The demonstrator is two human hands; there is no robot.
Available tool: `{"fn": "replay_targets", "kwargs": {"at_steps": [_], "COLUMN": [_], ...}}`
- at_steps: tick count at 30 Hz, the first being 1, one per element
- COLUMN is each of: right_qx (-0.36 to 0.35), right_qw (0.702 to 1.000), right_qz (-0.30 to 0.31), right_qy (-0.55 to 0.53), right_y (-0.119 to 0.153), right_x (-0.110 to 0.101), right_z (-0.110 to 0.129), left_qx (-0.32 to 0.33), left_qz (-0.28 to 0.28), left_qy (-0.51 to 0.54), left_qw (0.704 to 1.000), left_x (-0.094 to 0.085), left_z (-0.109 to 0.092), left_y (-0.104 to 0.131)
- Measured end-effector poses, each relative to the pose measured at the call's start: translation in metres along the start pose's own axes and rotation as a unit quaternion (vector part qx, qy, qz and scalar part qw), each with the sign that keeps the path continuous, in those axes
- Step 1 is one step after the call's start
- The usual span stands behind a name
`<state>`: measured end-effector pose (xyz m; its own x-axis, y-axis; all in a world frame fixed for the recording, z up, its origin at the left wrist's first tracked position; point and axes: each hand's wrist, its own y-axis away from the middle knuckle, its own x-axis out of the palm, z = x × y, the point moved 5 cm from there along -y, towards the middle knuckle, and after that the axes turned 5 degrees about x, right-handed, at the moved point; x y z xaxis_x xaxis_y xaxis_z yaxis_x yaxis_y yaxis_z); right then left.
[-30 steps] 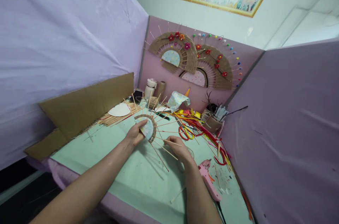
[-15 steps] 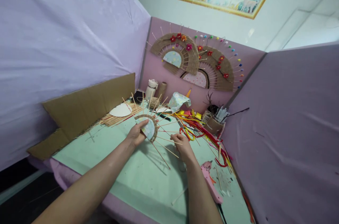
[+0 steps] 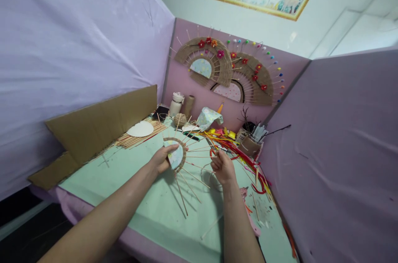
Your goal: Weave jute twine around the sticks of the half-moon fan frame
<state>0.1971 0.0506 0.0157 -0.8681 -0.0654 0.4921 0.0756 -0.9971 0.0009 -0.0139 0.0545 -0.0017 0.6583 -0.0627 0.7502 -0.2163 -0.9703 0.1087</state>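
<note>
near the middle of the frame the left hand (image 3: 161, 159) has its fingers closed on the small fan (image 3: 175, 156), thumb across the paper half-disc, holding it tilted just above the green table (image 3: 146, 209) with its bamboo sticks (image 3: 189, 178) splayed out. the right hand (image 3: 223, 167) sits just to its right, fingers curled in as if pinching something thin; cannot tell whether that is twine. looks like the weaving step, and the next pass calls for threading between sticks without bending them.
</note>
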Motion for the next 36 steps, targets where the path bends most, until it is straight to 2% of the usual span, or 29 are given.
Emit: {"fn": "replay_targets", "kwargs": {"at_steps": [3, 6, 11, 14, 16, 18, 20, 23, 26, 31, 36], "right_qx": [-0.055, -0.065, -0.016, 0.043, 0.073, 0.083, 0.088, 0.093, 0.077, 0.007, 0.005], "right_qw": [0.998, 0.997, 0.998, 0.985, 0.955, 0.913, 0.88, 0.864, 0.881, 0.952, 0.977], "right_qz": [0.001, -0.003, -0.019, -0.024, 0.006, 0.079, 0.158, 0.214, 0.206, 0.109, 0.133], "right_qy": [0.005, 0.03, 0.061, 0.164, 0.286, 0.391, 0.44, 0.446, 0.418, 0.285, 0.166], "right_y": [0.004, 0.006, 0.005, 0.005, 0.01, 0.016, 0.024, 0.03, 0.027, 0.015, 0.015], "right_x": [0.003, 0.006, 0.004, 0.004, 0.009, 0.021, 0.035, 0.048, 0.05, 0.043, 0.05], "right_z": [0.008, 0.011, 0.003, -0.009, -0.018, -0.027, -0.035, -0.042, -0.042, -0.032, -0.032], "left_qx": [0.005, 0.014, 0.031, 0.043, 0.058, 0.07, 0.072, 0.075, 0.072, 0.056, 0.031], "left_qz": [-0.003, -0.008, -0.034, -0.039, -0.036, -0.028, -0.018, -0.013, -0.02, -0.015, -0.016], "left_qy": [0.001, 0.023, 0.057, 0.078, 0.092, 0.099, 0.1, 0.1, 0.098, 0.088, 0.077], "left_qw": [1.0, 1.0, 0.997, 0.995, 0.993, 0.992, 0.992, 0.992, 0.992, 0.994, 0.996], "left_x": [-0.001, 0.0, -0.001, -0.002, -0.003, -0.003, -0.002, 0.0, 0.001, 0.003, 0.02], "left_z": [0.0, -0.003, -0.009, -0.013, -0.015, -0.016, -0.016, -0.016, -0.016, -0.011, -0.004], "left_y": [-0.001, 0.0, 0.001, 0.0, -0.001, -0.002, -0.001, 0.0, 0.001, 0.0, -0.003]}}
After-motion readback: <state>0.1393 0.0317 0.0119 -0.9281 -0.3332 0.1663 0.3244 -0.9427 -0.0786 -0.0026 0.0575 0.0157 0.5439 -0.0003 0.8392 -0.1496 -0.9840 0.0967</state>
